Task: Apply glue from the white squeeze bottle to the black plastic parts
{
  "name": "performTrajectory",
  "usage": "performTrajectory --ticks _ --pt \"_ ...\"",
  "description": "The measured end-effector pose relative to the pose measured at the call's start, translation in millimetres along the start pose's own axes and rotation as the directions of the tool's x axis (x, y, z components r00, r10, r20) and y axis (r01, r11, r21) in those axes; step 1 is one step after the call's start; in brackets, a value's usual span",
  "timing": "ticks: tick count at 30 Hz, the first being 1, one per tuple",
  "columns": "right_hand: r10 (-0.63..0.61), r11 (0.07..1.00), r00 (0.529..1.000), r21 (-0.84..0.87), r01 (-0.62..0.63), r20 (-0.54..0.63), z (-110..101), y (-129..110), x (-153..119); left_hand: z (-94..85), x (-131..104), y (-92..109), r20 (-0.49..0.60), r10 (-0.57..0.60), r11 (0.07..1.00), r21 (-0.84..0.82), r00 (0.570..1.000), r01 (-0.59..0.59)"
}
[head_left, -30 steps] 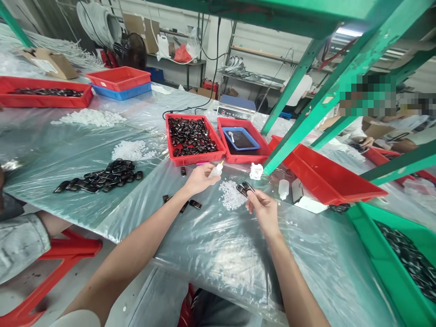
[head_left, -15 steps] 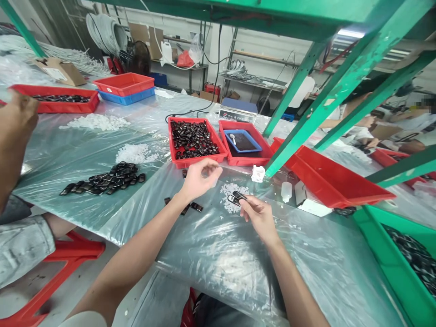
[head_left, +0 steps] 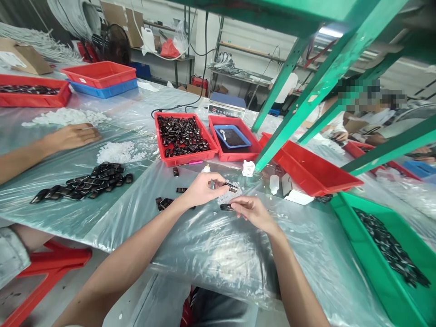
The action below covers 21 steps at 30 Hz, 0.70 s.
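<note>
My left hand [head_left: 203,188] pinches a small black piece [head_left: 231,187] over the pile of small white bits [head_left: 223,197]. Just below and to the right, my right hand [head_left: 252,211] grips another black piece [head_left: 226,207] between thumb and fingers. The two pieces are apart. Several loose black pieces [head_left: 165,203] lie left of my left hand, partly hidden by my forearm. Beyond my hands a red tray [head_left: 185,159] holds many black pieces.
A co-worker's hand [head_left: 75,136] rests by white bits, behind a black pile [head_left: 83,181]. Red tray with blue tray [head_left: 238,144], white crumpled object [head_left: 248,168], small bottle [head_left: 274,184], green posts [head_left: 293,113] and green bin [head_left: 368,254] stand ahead and right.
My left hand now has a black piece between its fingers, near my right hand. The co-worker's hand has come down to the table. The view has shifted right.
</note>
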State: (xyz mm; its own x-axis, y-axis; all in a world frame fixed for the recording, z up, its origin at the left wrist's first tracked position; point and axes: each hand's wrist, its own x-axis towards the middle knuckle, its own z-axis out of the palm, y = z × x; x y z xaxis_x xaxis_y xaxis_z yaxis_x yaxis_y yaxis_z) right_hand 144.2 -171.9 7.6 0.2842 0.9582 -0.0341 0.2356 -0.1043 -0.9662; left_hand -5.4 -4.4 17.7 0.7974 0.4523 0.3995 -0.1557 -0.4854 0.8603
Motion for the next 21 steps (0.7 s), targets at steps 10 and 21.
performTrajectory --ticks 10,21 --pt "0.097 0.939 0.993 -0.326 -0.113 -0.066 -13 0 -62 16.7 -4 1 0.022 -0.051 0.987 -0.148 0.998 0.054" --pt "-0.181 0.982 0.844 -0.139 0.127 -0.505 30 -27 -24 30.2 -5 7 -0.004 -0.037 0.922 -0.385 0.999 0.032"
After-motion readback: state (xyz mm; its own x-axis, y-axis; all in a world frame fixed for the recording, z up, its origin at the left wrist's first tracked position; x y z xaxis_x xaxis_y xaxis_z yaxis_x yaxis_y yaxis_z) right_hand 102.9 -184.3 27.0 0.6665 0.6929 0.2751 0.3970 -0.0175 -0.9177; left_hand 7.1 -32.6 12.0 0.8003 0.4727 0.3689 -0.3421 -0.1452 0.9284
